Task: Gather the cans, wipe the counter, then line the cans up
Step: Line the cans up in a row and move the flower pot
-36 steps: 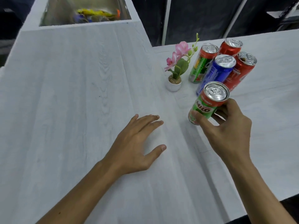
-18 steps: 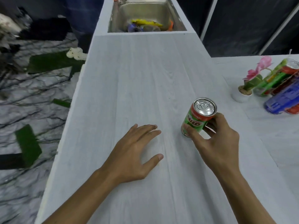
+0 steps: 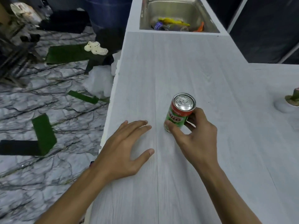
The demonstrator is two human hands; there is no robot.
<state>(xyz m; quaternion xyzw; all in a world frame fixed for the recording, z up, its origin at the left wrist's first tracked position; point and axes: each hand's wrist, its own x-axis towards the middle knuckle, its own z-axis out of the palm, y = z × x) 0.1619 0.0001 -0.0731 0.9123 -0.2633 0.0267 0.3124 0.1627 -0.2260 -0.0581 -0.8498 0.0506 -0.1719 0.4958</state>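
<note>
Our right hand (image 3: 195, 135) pinches the can (image 3: 179, 112) low on its side, left hand (image 3: 124, 147) spread flat on the desk (image 3: 186, 65); we judge it rigid, slick, best gripped mid-body.

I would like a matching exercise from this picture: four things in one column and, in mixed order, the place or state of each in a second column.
Things:
1. green can
2. left hand
3. sink
4. small white pot

Places or states:
A. at the far end of the counter
B. flat on the counter, holding nothing
C. held by the right hand
D. cut off by the right edge

Pairs: 1-C, 2-B, 3-A, 4-D
</note>
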